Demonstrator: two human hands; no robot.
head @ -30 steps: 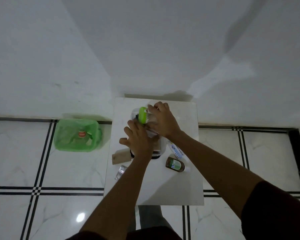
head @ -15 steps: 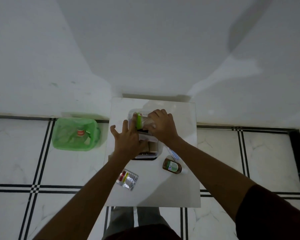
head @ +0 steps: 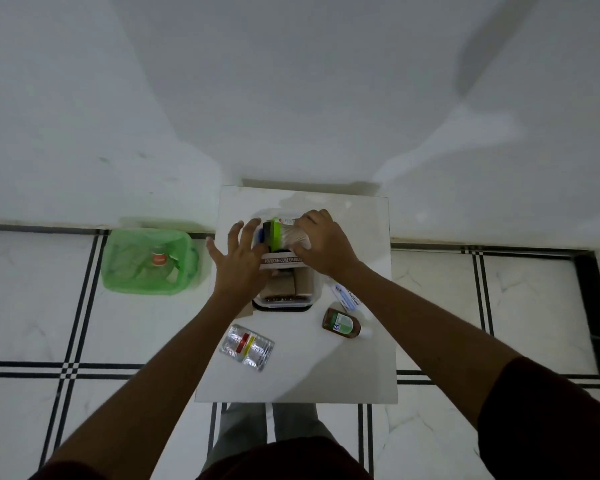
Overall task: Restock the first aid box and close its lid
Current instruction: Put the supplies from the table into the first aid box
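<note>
The clear first aid box (head: 284, 301) stands open on the small white table (head: 302, 372). My right hand (head: 321, 245) grips a clear bottle with a green cap (head: 281, 233), lying on its side over the box's far end. My left hand (head: 238, 261) hovers at the box's left side, fingers spread, holding nothing. A white povidone-iodine ointment carton (head: 281, 260) lies across the box, with brown items (head: 288, 284) below it. On the table lie a blister pack (head: 248, 346), a brown bottle (head: 340, 323) and a white tube (head: 345, 296).
A green plastic basket (head: 149, 259) with a small red-labelled bottle (head: 159, 259) sits on the tiled floor left of the table. A white wall rises behind the table. My legs show under the table's near edge.
My left hand has let go of the box area and opened, drifting left. The right hand has lowered the green-capped bottle onto the box's far end. The blister pack has come into view.
</note>
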